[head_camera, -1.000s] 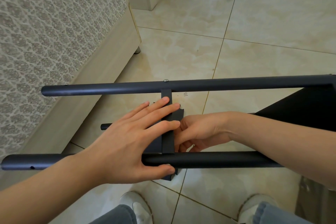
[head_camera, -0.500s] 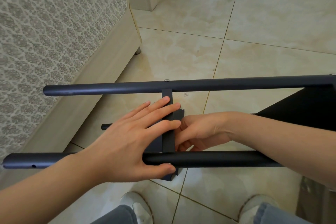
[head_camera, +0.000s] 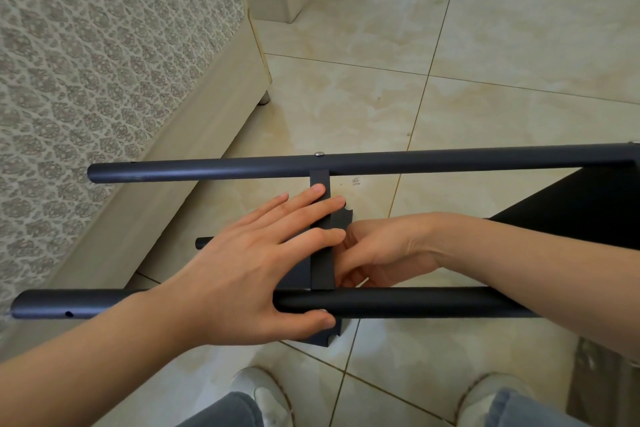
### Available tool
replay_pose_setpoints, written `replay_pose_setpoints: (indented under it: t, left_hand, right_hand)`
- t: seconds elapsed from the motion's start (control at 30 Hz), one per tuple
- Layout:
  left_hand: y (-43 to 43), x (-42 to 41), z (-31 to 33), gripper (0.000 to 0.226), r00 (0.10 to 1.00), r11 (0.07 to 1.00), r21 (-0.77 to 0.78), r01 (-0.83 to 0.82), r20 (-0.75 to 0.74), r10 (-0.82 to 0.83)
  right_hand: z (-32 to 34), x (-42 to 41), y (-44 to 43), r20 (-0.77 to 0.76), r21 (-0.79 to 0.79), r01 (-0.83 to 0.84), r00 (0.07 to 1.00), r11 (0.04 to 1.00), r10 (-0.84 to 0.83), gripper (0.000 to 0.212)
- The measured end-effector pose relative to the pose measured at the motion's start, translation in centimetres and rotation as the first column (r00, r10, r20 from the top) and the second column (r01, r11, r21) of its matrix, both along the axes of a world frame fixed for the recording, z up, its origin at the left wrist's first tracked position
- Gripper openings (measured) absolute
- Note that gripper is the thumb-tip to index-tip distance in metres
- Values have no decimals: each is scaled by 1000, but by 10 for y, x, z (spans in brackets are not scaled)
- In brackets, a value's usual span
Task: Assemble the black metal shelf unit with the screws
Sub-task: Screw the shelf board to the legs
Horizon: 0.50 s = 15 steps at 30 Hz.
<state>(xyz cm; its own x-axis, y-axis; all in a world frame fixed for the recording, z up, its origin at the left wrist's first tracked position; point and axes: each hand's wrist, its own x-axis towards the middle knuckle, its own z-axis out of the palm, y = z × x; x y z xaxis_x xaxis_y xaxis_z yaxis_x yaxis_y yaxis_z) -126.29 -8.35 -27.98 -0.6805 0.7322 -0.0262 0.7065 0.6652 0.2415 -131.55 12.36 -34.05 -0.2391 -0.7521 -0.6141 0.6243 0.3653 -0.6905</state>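
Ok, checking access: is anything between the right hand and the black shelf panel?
Nothing visible. The right hand is at the edge of the shelf panel, between the far tube and near tube; the left hand lies flat on its other side.

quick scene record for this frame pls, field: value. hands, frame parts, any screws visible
view: head camera, looking down at tiled floor
frame: far tube and near tube lie roughly parallel
panel: black shelf panel spans between the tubes
screw: one screw head on far tube, above the panel
left hand: straight fingers pressing panel, thumb under near tube
right hand: fingers curled at panel's right edge; what they hold is hidden
nearby: bed at left
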Motion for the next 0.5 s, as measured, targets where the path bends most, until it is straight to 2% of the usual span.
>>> replay_pose_setpoints:
  t: [0.5]
  left_hand:
    - [0,-1,0,74,1000,1000,3,2,1,-2]
  right_hand:
    - [1,1,0,-16,-11,-6,1000,1000,6,20]
